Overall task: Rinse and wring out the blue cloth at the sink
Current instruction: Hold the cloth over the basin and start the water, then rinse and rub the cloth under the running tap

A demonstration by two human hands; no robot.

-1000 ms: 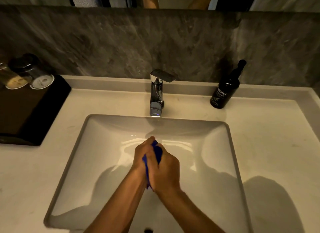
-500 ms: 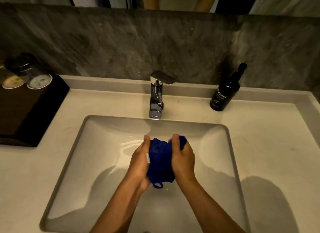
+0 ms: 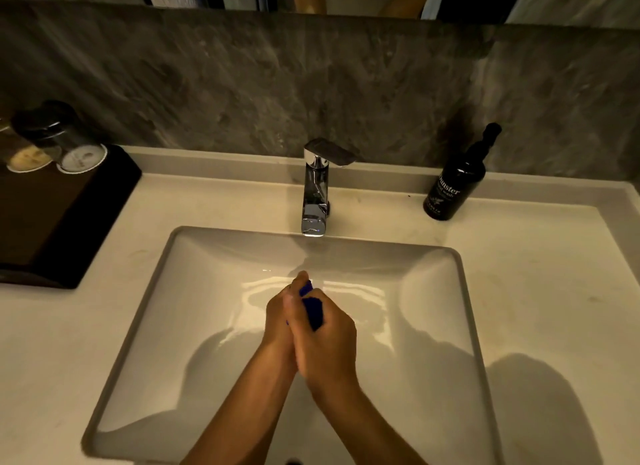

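Observation:
The blue cloth (image 3: 312,307) is bunched small and squeezed between my two palms over the middle of the white sink basin (image 3: 194,326). Only a narrow blue strip shows between the fingers. My left hand (image 3: 277,321) presses on it from the left. My right hand (image 3: 327,340) wraps over it from the right. The chrome tap (image 3: 317,194) stands at the back edge of the basin, beyond my hands, and no water stream shows under its spout.
A dark hand-wash pump bottle (image 3: 455,184) stands on the counter right of the tap. A black tray (image 3: 65,219) with two upturned glasses (image 3: 60,142) sits at the far left. A grey stone wall and a mirror rise behind the pale counter (image 3: 540,291).
Half a second ago my hands were apart with the cloth spread loosely between them. Now they have closed together and pressed it into a tight wad, as they held it one second ago.

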